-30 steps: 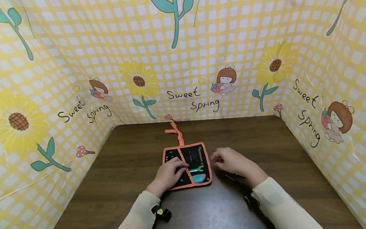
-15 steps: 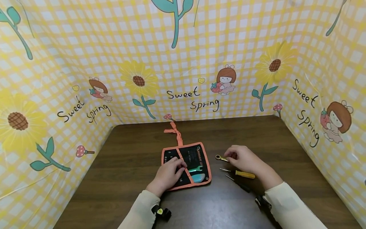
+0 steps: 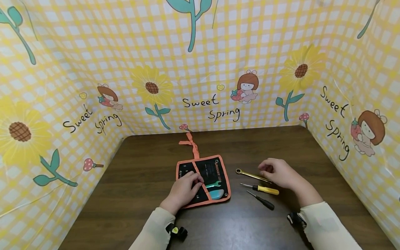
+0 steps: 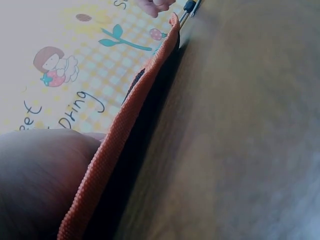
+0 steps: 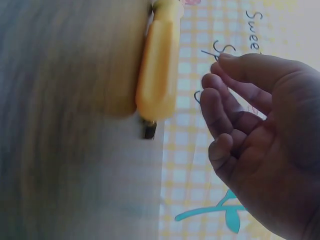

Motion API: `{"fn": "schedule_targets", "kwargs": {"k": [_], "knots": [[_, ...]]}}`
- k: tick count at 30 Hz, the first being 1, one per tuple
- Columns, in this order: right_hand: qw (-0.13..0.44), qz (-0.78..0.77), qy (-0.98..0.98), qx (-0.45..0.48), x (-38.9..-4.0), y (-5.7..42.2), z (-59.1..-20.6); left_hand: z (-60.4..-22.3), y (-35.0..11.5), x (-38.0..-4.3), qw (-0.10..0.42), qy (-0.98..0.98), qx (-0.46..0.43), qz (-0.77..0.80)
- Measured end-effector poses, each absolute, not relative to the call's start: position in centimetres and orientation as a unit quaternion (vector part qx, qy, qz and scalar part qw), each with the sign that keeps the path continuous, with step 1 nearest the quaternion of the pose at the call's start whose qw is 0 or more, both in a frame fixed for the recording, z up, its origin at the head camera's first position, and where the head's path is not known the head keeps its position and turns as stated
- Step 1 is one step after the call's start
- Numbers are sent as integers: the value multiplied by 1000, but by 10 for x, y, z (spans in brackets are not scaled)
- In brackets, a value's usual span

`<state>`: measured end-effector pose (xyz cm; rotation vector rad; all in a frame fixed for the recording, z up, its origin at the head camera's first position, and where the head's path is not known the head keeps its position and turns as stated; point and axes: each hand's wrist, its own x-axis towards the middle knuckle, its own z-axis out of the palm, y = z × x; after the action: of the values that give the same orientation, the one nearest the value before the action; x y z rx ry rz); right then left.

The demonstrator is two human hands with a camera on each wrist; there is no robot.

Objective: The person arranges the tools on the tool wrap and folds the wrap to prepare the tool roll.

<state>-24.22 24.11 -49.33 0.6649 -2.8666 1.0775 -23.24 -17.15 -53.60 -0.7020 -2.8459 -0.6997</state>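
Note:
My left hand (image 3: 184, 189) lies over a black tool roll (image 3: 210, 167) with orange trim, its thumb and index finger pinching the edge of the pocket strip. In the left wrist view the roll's orange border (image 4: 117, 132) runs beside that hand. A turquoise wrench (image 3: 214, 184) and a light-blue rounded piece (image 3: 217, 194) show in the pockets. My right hand (image 3: 279, 173) is above the table with loosely bent fingers and nothing in them. Just left of it lie a gold ring-ended wrench (image 3: 253, 176), a yellow-handled screwdriver (image 3: 265, 189) and a black-handled screwdriver (image 3: 264, 202).
The orange tie (image 3: 194, 147) of the roll stretches toward the back of the brown table (image 3: 140, 166). A yellow checked cloth (image 3: 200, 69) with printed flowers stands as walls on the back and both sides.
My right hand has moved right, away from the roll, and let go of the gold wrench, which now lies beside the screwdrivers. The left hand has stayed in place.

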Motion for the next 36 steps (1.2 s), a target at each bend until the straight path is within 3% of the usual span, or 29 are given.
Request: {"fn": "schedule_targets", "kwargs": {"k": [14, 36], "knots": [[-55, 332, -916, 217, -237, 261, -498, -537, -172, -234, 57, -942, -217, -250], [-43, 245, -952, 178, -236, 265, -506, -541, -173, -236, 69, -942, -220, -243]]}}
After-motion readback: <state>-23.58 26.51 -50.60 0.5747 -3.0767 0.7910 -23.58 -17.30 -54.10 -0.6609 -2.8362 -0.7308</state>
